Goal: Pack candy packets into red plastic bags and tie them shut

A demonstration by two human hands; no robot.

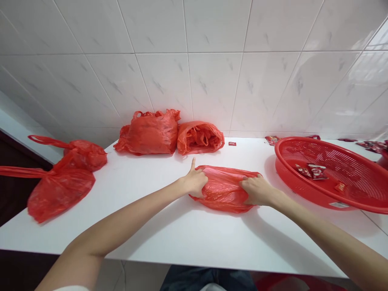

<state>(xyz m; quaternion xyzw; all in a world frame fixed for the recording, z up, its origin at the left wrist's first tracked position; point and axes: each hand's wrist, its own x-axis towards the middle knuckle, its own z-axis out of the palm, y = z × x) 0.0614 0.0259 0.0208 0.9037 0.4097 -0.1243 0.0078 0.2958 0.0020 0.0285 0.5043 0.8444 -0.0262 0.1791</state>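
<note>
The red bag [224, 185] in hand lies at the middle of the white table [182, 242]; the left hand [196, 184], at its nine o'clock, has fingers curled tight on the edge, one digit pointing up; the right hand [256, 190], at three o'clock, has its fingers closed on the opposite edge; the mouth is pulled wide, so the spreading looks done or nearly so; no packet shows inside, and a few packets [317, 171] lie loose in the basket [303, 192], beyond the right hand at three o'clock; as for the other bags, a bulging bag [151, 135] sits at ten o'clock, a crumpled bag [201, 139] at eleven, and two knotted bags [62, 188] far out at nine, their contents too veiled to tell; a small wrapper [232, 144] lies at twelve; nothing blocks the mouth, though the basket crowds the right forearm and the crumpled bag sits near the left hand's raised digit.
</note>
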